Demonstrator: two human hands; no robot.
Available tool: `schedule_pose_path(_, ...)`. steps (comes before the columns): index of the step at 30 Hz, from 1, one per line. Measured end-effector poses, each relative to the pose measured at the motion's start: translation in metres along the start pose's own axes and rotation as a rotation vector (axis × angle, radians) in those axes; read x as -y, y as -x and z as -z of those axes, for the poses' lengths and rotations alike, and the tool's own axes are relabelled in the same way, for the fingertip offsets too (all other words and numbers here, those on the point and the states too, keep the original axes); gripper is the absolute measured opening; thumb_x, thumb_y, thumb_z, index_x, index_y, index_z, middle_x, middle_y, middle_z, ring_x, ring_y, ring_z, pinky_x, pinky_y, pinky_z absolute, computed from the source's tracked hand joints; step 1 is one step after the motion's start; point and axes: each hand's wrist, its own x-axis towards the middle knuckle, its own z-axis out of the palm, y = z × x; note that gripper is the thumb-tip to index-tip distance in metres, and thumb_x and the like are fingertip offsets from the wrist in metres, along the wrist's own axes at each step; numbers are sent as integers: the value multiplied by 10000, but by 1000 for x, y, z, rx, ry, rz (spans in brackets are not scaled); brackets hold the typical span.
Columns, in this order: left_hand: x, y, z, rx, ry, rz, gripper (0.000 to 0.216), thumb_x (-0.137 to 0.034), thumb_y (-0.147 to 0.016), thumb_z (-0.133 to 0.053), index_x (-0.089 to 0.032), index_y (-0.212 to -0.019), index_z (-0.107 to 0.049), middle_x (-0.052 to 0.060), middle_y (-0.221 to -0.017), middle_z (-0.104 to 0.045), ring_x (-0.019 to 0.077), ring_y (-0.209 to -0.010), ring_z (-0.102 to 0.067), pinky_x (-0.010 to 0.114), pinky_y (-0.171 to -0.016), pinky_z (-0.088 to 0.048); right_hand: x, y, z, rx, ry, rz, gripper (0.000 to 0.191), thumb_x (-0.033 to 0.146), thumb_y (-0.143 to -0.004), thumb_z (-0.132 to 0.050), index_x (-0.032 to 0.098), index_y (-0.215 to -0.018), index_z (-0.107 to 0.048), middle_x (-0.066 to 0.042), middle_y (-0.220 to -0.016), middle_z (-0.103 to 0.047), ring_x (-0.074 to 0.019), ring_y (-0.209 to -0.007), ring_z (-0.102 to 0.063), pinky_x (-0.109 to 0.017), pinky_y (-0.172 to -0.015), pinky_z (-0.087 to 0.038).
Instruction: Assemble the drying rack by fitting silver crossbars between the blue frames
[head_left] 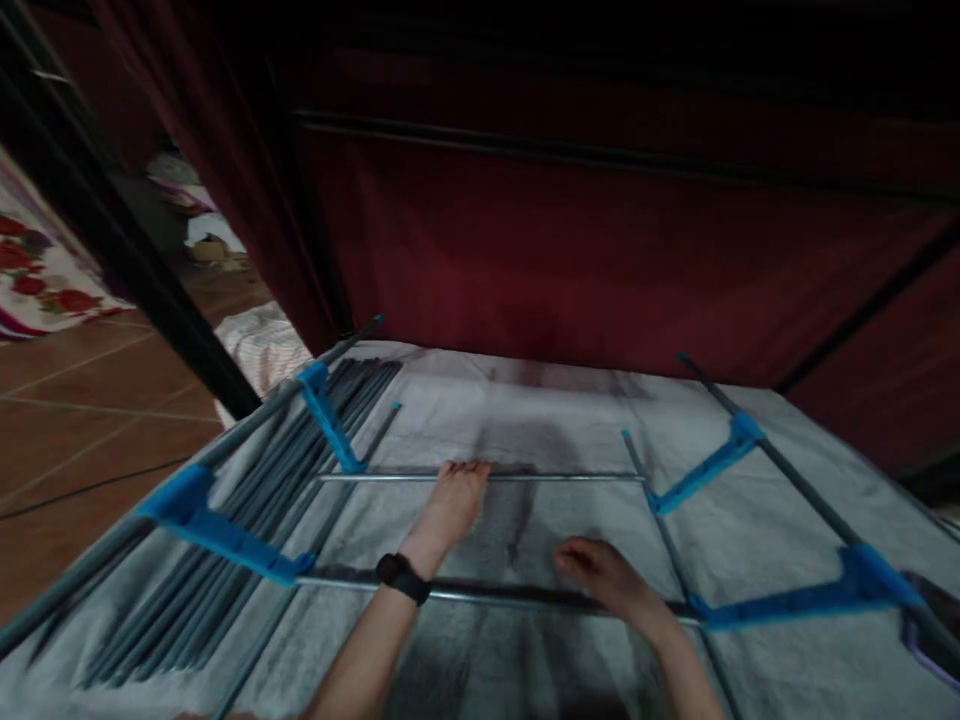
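My left hand [455, 503], with a black watch [403, 578] at the wrist, lies over the far silver crossbar [562, 477], fingers curled onto the tube. My right hand [600, 572] hovers just above the near silver crossbar [517, 597], its fingers loosely curled with nothing visible in them. Both crossbars join long grey side tubes. Blue plastic brackets [225, 530] link the left inner tube to an outer tube [259, 412]. On the right, matching blue brackets [802, 592] reach to another outer tube [806, 490].
Several loose grey tubes [247, 540] lie bundled at the left on a pale cloth [555, 420]. A dark red curtain [562, 260] hangs behind. A dark post [142, 250] stands at the left, above a brown tiled floor [82, 430]. A dark object [934, 625] lies at the right edge.
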Motion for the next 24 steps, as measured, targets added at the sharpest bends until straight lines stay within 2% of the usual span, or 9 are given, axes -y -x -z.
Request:
schedule_pose_path(5, 5, -10, 1, 58, 12, -17, 418, 22, -855, -358, -166, -1135, -605, 122, -1080, -688, 216, -1017, -644, 360, -905, -403, -47, 9, 28, -475, 359, -448, 268, 381, -870, -497, 213, -867, -706, -84, -780, -704, -238, -832, -675, -321, -760, -488)
schedule_pose_path(8, 5, -11, -3, 50, 11, -55, 410, 5, -875, -348, -169, -1137, -612, 118, -1098, -691, 210, -986, -653, 360, -908, -404, -62, 12, 34, -693, 476, -625, 319, 347, -886, -461, 144, -998, -680, -166, -866, -699, -289, -876, -683, -375, -784, -502)
schedule_pose_path(11, 7, -12, -9, 47, -8, -88, 421, 15, -872, -338, -171, -1132, -612, 113, -1110, -692, 212, -975, -659, 365, -903, -406, -68, 7, 38, -831, 495, -691, 445, 317, -895, -410, 41, -1208, -565, -239, -1036, -658, -323, -967, -667, -412, -847, -496)
schedule_pose_path(15, 9, -14, -16, 57, -28, -82, 403, 10, -876, -344, -172, -1117, -610, 110, -1104, -698, 219, -984, -664, 366, -886, -412, -76, -7, 45, -908, 397, -686, 539, 266, -883, -395, -1, -1351, -409, -266, -1197, -580, -328, -1084, -627, -394, -913, -473)
schedule_pose_path(19, 9, -16, -17, 79, -23, -77, 407, 10, -870, -357, -171, -1135, -608, 111, -1111, -699, 224, -998, -665, 367, -882, -413, -86, -18, 50, -845, 198, -639, 508, 172, -855, -371, 60, -1348, -422, -213, -1234, -589, -273, -1136, -611, -333, -955, -446)
schedule_pose_path(24, 10, -17, -15, 98, 19, -89, 386, -21, -883, -360, -180, -1115, -625, 104, -1079, -708, 227, -1000, -666, 365, -879, -419, -91, -21, 51, -801, 113, -590, 447, 119, -828, -348, 113, -1247, -504, -169, -1195, -633, -256, -1150, -598, -311, -950, -430)
